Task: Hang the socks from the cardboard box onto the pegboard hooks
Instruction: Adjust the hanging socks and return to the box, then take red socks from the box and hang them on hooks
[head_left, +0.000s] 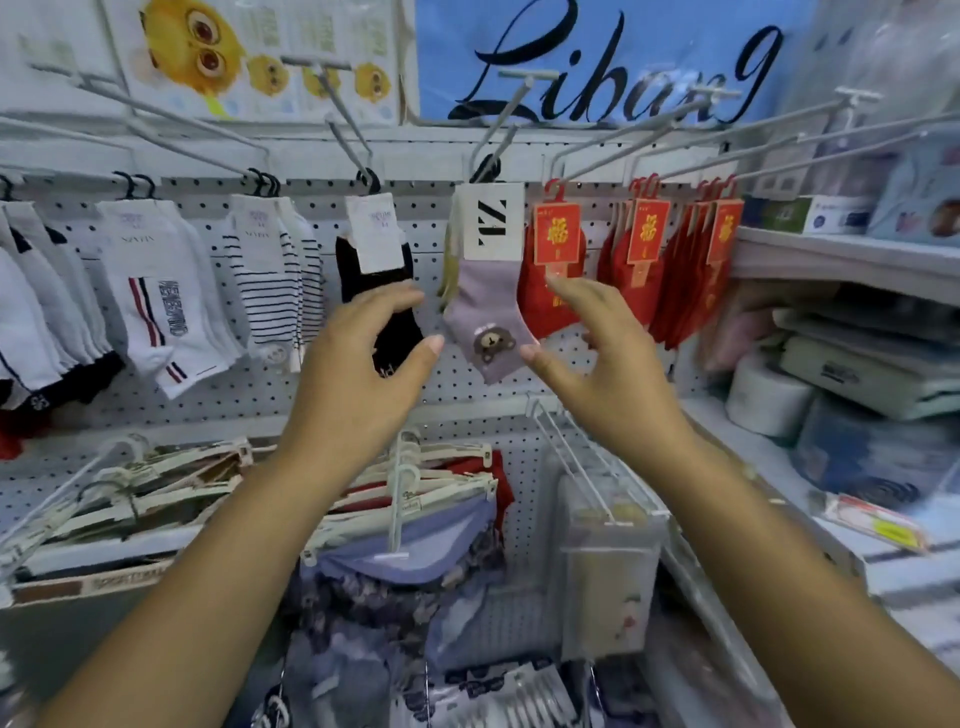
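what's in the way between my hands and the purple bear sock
Nothing visible. The left hand and right hand flank the purple bear sock with open air between, each grip open and empty. The black sock lies behind the left hand, the red socks behind the right, neither in the path.

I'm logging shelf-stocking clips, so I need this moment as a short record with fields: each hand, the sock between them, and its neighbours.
left hand: open, holding nothing, held up in front of the black sock
right hand: open, holding nothing, held up in front of the red socks
purple bear sock: hanging from a hook, between both hands; thumb contact unclear
pegboard: white, striped socks hang further left
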